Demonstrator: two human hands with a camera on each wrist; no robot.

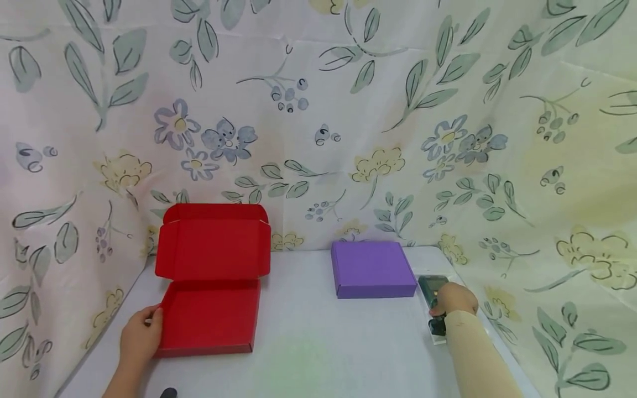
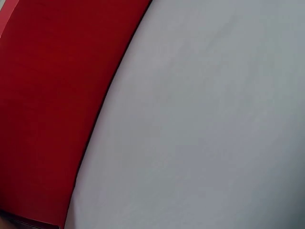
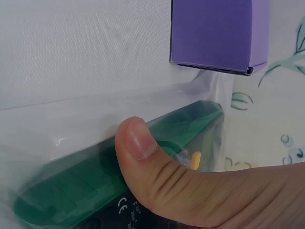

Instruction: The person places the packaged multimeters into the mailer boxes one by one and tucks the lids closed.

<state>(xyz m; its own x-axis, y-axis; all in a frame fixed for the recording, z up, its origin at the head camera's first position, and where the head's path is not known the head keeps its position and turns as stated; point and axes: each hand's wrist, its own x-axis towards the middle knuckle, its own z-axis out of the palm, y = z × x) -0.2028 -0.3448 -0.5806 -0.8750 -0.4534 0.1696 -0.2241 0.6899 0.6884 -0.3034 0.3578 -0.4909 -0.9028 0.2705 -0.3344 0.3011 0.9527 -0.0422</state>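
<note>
At the left, an open red cardboard box [image 1: 208,318] lies with its lid raised behind it. My left hand [image 1: 141,334] grips the box's left wall, its thumb at the rim. In the left wrist view, a red panel of the box [image 2: 52,109] fills the left side. My right hand [image 1: 455,300] holds a green digital multimeter [image 1: 431,288] inside a clear plastic bag [image 3: 95,107] at the table's right side. In the right wrist view the thumb [image 3: 139,140] presses across the multimeter's green casing [image 3: 71,186]; its lower part leaves the frame.
A closed purple box [image 1: 373,270] sits at the back, just left of the bagged multimeter. A small black object [image 1: 169,393] shows at the front edge of the head view. Floral cloth [image 1: 298,127] hangs behind and beside the white table [image 1: 318,331].
</note>
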